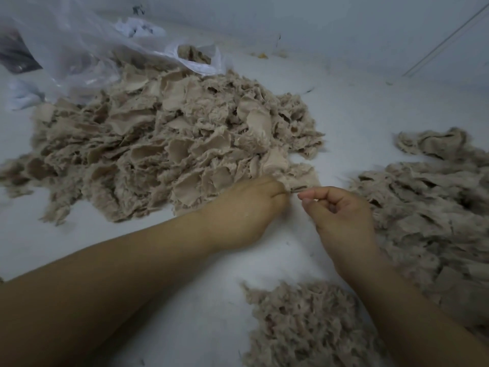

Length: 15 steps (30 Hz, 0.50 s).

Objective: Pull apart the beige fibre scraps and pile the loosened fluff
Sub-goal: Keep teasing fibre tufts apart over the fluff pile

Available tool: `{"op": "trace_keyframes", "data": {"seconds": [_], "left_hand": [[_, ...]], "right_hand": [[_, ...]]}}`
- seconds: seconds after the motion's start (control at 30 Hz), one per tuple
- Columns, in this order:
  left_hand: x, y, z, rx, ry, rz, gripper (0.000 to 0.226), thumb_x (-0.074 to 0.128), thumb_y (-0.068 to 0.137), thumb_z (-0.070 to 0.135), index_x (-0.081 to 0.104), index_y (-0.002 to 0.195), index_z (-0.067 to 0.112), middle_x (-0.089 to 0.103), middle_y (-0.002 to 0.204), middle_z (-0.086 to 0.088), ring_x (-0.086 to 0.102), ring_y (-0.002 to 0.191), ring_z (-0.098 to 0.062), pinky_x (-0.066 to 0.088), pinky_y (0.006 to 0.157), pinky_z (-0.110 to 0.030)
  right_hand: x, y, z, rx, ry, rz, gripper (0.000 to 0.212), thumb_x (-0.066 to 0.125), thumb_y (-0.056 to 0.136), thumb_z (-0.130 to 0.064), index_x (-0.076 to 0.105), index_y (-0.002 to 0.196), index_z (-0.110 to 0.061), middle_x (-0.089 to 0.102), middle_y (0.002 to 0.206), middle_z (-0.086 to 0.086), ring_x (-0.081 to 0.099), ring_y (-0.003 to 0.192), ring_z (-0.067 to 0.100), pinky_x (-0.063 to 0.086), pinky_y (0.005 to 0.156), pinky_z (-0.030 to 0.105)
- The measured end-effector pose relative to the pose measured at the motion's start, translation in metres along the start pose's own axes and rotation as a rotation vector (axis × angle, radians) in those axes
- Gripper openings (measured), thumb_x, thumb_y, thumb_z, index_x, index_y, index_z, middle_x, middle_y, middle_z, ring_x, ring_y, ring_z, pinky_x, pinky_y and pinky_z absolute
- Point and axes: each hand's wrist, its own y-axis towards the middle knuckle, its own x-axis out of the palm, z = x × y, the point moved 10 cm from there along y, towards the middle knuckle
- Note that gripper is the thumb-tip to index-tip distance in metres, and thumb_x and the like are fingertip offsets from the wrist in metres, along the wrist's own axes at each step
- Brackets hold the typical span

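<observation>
Shaggy loosened fluff [312, 327] lies nearest, a frayed clump on the white table [357, 107] between the forearms. Just beyond it, the left hand [246, 210] and right hand [341, 215] meet, each with fingers curled, pinching a thin beige strand at the near edge of the scrap heap [164, 144], a broad mound of torn, flat-faced pieces with fuzzy rims. More fluffed fibre [434, 213] spreads to the right. Crumpled clear plastic bag [79, 54] sits behind the heap; bare surface shows at far right.
</observation>
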Motion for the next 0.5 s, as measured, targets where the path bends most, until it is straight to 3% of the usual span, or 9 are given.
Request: {"op": "trace_keyframes", "data": {"seconds": [0.07, 0.13, 0.27, 0.33, 0.4, 0.5], "left_hand": [[0.005, 0.001, -0.025, -0.151, 0.071, -0.049, 0.033, 0.040, 0.088, 0.010, 0.059, 0.114, 0.007, 0.056, 0.121, -0.010, 0.051, 0.113, -0.028, 0.046, 0.092, -0.038], [0.003, 0.003, -0.034, -0.188, 0.140, -0.067, 0.028, 0.045, 0.084, 0.010, 0.060, 0.108, 0.009, 0.058, 0.115, -0.009, 0.051, 0.110, -0.028, 0.043, 0.089, -0.037], [-0.009, 0.020, 0.004, 0.003, 0.200, 0.052, 0.016, 0.061, 0.072, 0.013, 0.065, 0.088, 0.012, 0.062, 0.093, -0.006, 0.056, 0.095, -0.028, 0.040, 0.074, -0.037], [-0.010, 0.034, 0.024, 0.076, 0.095, 0.113, 0.015, 0.062, 0.075, 0.011, 0.065, 0.090, 0.009, 0.060, 0.091, -0.008, 0.055, 0.092, -0.028, 0.042, 0.071, -0.038], [-0.004, 0.053, 0.037, 0.134, -0.021, 0.109, 0.023, 0.057, 0.083, 0.014, 0.064, 0.104, 0.008, 0.061, 0.102, -0.008, 0.054, 0.100, -0.027, 0.045, 0.080, -0.042], [0.015, 0.087, 0.044, 0.125, -0.250, 0.003, 0.050, 0.059, 0.083, 0.014, 0.053, 0.132, 0.008, 0.050, 0.140, -0.009, 0.044, 0.129, -0.023, 0.036, 0.106, -0.037]], "right_hand": [[0.000, 0.000, 0.003, 0.018, 0.014, 0.001, 0.018, 0.067, 0.091, -0.006, 0.075, 0.082, -0.020, 0.037, 0.045, -0.010, 0.028, 0.037, 0.002, 0.026, 0.037, 0.013], [0.000, 0.001, 0.004, 0.027, 0.028, 0.000, 0.018, 0.066, 0.091, -0.006, 0.074, 0.082, -0.020, 0.037, 0.046, -0.010, 0.027, 0.037, 0.004, 0.025, 0.038, 0.013], [-0.005, 0.003, 0.006, 0.080, 0.172, 0.050, 0.024, 0.061, 0.094, -0.007, 0.065, 0.073, -0.019, 0.040, 0.048, -0.009, 0.029, 0.041, 0.006, 0.026, 0.038, 0.019], [-0.009, 0.004, 0.007, 0.126, 0.297, 0.083, 0.029, 0.054, 0.097, -0.009, 0.057, 0.069, -0.016, 0.036, 0.048, -0.009, 0.027, 0.042, 0.006, 0.026, 0.038, 0.020], [-0.017, 0.004, 0.011, 0.175, 0.451, 0.143, 0.035, 0.048, 0.099, -0.009, 0.048, 0.065, -0.015, 0.032, 0.047, -0.008, 0.025, 0.041, 0.006, 0.025, 0.037, 0.019], [-0.029, 0.005, 0.019, 0.227, 0.698, 0.262, 0.036, 0.044, 0.098, -0.007, 0.042, 0.064, -0.017, 0.029, 0.045, -0.008, 0.023, 0.039, 0.005, 0.021, 0.035, 0.018]]}}
